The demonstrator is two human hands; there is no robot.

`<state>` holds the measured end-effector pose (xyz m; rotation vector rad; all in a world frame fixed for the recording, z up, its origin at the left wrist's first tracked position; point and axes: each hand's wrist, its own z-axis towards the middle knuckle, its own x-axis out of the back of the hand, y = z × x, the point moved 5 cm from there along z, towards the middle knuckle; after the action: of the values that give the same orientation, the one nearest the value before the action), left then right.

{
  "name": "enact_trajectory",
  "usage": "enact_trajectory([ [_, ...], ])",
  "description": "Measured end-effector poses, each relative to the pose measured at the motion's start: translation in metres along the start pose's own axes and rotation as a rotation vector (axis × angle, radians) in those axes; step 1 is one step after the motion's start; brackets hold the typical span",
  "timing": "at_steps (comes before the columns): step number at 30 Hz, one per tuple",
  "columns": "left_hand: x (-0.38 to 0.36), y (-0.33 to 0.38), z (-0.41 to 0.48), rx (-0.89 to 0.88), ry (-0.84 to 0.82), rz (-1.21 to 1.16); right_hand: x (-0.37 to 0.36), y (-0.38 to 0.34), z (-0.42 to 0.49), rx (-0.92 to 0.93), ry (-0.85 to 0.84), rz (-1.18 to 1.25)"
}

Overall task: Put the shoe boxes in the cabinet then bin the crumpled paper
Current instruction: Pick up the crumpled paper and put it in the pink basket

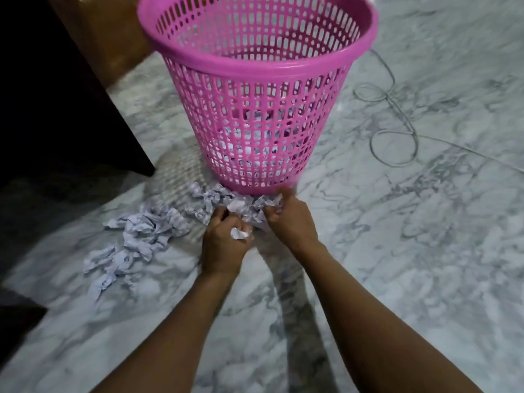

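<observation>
- Underneath, pale marble floor (425, 251) with grey veins, filling most of the view.
- Upright on it, pink mesh bin (249, 70), binned paper (256, 136) showing through its lower wall.
- Far left, dark wooden furniture (56, 95), well apart from both hands.
- Strewn from the bin's base out to the left, crumpled paper (147, 231) in a loose trail on the floor.
- Right of the bin, thin cable (394, 146) lying in loops.
- Just beside the bin's base, right hand (292, 222), slightly blurred, fingers curled into the paper pile.
- Next to it, left hand (224, 245), closed round a small paper ball (239, 233).
</observation>
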<state>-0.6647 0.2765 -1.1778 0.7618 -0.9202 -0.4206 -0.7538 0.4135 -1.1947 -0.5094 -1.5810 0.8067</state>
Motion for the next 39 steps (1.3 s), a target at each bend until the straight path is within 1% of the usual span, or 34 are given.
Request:
enact_trajectory([
  [4, -0.006, -0.021, 0.019, 0.035, -0.121, 0.084, -0.027, -0.004, 0.011, 0.002, -0.062, -0.205],
  [7, -0.01, -0.034, 0.025, -0.024, -0.173, 0.106, -0.042, 0.003, 0.007, -0.012, -0.124, -0.335],
  [9, -0.011, -0.043, 0.026, 0.004, -0.149, 0.096, -0.044, 0.007, 0.004, 0.019, -0.071, -0.366],
  [12, -0.013, -0.06, 0.027, 0.103, -0.082, 0.123, -0.045, 0.01, 0.0, 0.085, 0.022, -0.381],
  [13, -0.015, -0.064, 0.027, 0.098, -0.059, 0.144, -0.046, 0.01, -0.001, 0.114, 0.042, -0.392],
  [15, -0.018, -0.068, 0.03, 0.044, -0.033, 0.212, -0.046, 0.009, -0.004, 0.182, 0.076, -0.375],
  [17, -0.025, -0.071, 0.032, -0.024, -0.054, 0.303, -0.045, 0.011, -0.005, 0.2, 0.088, -0.338],
  [20, -0.035, -0.07, 0.032, -0.147, -0.07, 0.356, -0.039, 0.02, -0.002, 0.104, 0.038, -0.235],
  [22, -0.034, -0.063, 0.029, -0.234, 0.017, 0.342, -0.032, 0.025, 0.001, -0.002, 0.003, -0.117],
  [24, -0.032, -0.055, 0.028, -0.251, 0.05, 0.348, -0.024, 0.028, 0.003, -0.097, 0.002, 0.02],
  [26, -0.034, -0.052, 0.029, -0.203, -0.019, 0.4, -0.021, 0.028, 0.003, -0.116, 0.008, 0.084],
  [28, -0.037, -0.055, 0.031, -0.133, -0.154, 0.476, -0.024, 0.024, 0.002, -0.084, -0.02, 0.103],
  [31, -0.039, -0.059, 0.033, -0.143, -0.234, 0.516, -0.031, 0.015, 0.0, -0.001, -0.106, -0.006],
  [32, -0.038, -0.058, 0.034, -0.141, -0.229, 0.513, -0.033, 0.013, -0.001, 0.022, -0.126, -0.072],
  [35, -0.038, -0.053, 0.035, -0.235, -0.079, 0.47, -0.034, 0.009, -0.001, 0.041, -0.147, -0.212],
  [37, -0.038, -0.053, 0.036, -0.328, 0.02, 0.449, -0.034, 0.006, 0.001, 0.075, -0.139, -0.234],
  [39, -0.036, -0.054, 0.037, -0.447, 0.089, 0.405, -0.031, 0.004, 0.003, 0.081, -0.126, -0.203],
])
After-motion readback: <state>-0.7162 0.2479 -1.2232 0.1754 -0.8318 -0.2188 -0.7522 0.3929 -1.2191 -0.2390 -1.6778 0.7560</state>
